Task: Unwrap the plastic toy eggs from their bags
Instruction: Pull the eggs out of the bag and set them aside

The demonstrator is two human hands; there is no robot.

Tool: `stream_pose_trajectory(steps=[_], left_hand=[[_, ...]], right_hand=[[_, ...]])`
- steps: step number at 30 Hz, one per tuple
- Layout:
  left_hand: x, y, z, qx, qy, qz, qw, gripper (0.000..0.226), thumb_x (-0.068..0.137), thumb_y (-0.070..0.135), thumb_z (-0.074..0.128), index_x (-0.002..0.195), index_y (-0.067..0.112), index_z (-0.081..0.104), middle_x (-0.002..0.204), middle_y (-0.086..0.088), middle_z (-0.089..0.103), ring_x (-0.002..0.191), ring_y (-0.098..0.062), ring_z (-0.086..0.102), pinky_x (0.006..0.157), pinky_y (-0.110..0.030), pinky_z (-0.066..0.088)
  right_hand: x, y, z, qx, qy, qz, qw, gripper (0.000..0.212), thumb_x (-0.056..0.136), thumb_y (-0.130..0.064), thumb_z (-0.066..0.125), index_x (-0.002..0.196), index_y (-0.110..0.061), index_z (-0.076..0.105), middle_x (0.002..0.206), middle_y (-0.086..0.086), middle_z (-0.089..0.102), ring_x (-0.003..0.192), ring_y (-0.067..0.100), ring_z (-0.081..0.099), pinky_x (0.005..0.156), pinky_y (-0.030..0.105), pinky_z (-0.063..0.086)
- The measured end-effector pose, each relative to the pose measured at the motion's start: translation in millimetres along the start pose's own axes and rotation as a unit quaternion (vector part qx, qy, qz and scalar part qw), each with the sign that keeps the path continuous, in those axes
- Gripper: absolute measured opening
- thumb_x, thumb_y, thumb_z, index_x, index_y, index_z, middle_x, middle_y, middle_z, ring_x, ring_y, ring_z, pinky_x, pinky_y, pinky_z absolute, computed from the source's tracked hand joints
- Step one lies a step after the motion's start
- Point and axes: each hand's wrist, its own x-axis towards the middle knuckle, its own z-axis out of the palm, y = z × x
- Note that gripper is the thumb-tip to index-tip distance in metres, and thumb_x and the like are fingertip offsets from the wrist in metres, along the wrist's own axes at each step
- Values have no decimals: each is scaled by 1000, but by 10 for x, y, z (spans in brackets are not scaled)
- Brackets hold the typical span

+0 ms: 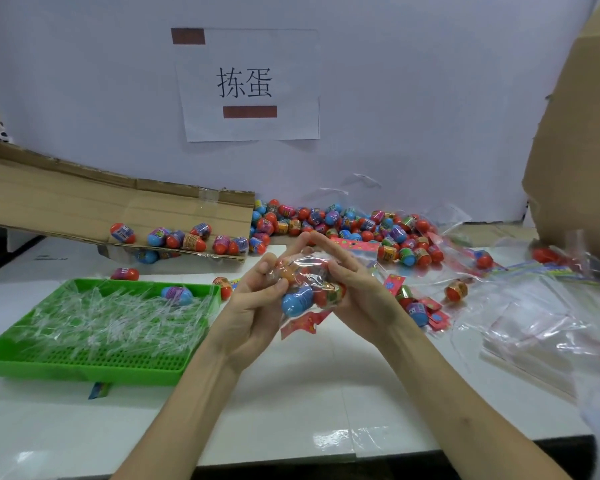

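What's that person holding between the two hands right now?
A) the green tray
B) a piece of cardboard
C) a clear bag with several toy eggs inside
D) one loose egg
C: the left hand and right hand both grip a clear bag, with a blue egg and others showing through the plastic.

We see red-and-blue toy eggs (343, 225) with multicoloured label bands heaped far on the white bench (291, 393), a bright green perforated tray (84, 362) at left, brown cardboard (84, 202), and clear bags (534, 327) with red dotted headers.
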Motion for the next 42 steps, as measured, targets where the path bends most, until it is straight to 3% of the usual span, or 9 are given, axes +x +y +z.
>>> stream_pose_trajectory(steps=[4, 8, 15, 26, 29, 32, 35, 38, 42], left_hand=[[-14, 10, -24, 8, 9, 4, 1000, 38, 87, -5, 57, 93, 25, 79, 146, -13, 60, 129, -34, 62, 102, -52, 55], [-9, 85, -53, -12, -23, 2, 1000, 50, 89, -2, 50, 126, 23, 75, 145, -14, 60, 131, -34, 60, 94, -48, 58], [87, 15, -61, 51, 47, -12, 997, 59, 93, 3, 53, 148, 25, 50, 143, -12, 62, 129, -34, 62, 101, -45, 56], [176, -4, -200, -13, 200, 14, 980, 43, 91, 14, 54, 133, 12, 60, 133, -11, 69, 131, -31, 60, 112, -51, 41], [170, 3, -234, -21, 203, 18, 979, 35, 97, 12, 49, 130, 12, 60, 133, -12, 69, 125, -32, 65, 107, -48, 45], [171, -23, -215, -25, 200, 12, 979, 33, 102, 13, 43, 131, 10, 59, 133, -14, 69, 121, -34, 67, 108, -49, 45], [174, -18, -200, -25, 200, 7, 979, 34, 105, 14, 41, 134, 8, 57, 133, -15, 68, 121, -35, 67, 107, -50, 46], [172, -15, -207, -29, 206, 7, 978, 35, 104, 13, 42, 135, 8, 57, 133, -15, 68, 121, -37, 67, 105, -49, 47], [157, -15, -203, -32, 209, 0, 977, 34, 103, 11, 44, 134, 7, 57, 133, -16, 68, 120, -38, 67, 105, -49, 47]], right_hand=[[9, 9, -59, 37, -61, -11, 997, 61, 86, -16, 79, 144, -15, 58, 142, 15, 58, 126, 33, 58, 99, 40, 56], [-5, -107, -168, 27, -47, 17, 998, 66, 77, 8, 64, 140, -11, 61, 147, 18, 53, 129, 33, 55, 108, 46, 46], [70, -229, -121, -326, 85, 44, 941, 39, 89, -39, 73, 123, -19, 72, 128, 5, 68, 120, 27, 64, 102, 55, 53], [55, -770, -726, -387, 1, 171, 906, 21, 94, -16, 69, 113, -10, 75, 104, 10, 72, 90, 20, 69, 76, 27, 60], [167, -1096, -995, -194, 199, -12, 961, 34, 95, -18, 64, 125, -2, 67, 97, 6, 73, 89, 19, 71, 83, 34, 59], [211, -1398, -1274, 17, 393, -161, 905, 68, 101, -30, 62, 156, -5, 31, 128, 14, 52, 122, 33, 61, 102, 45, 54], [187, -1340, -1349, -105, 439, -77, 889, 68, 101, -24, 63, 156, -7, 28, 146, 19, 43, 124, 37, 60, 100, 49, 55], [156, -1067, -1161, -252, 428, -62, 866, 28, 100, -2, 58, 128, -3, 63, 123, 24, 67, 94, 25, 73, 86, 37, 61], [132, -716, -892, -456, 362, -27, 813, 15, 95, -6, 67, 96, -17, 77, 97, 6, 77, 79, 12, 70, 78, 34, 59]])
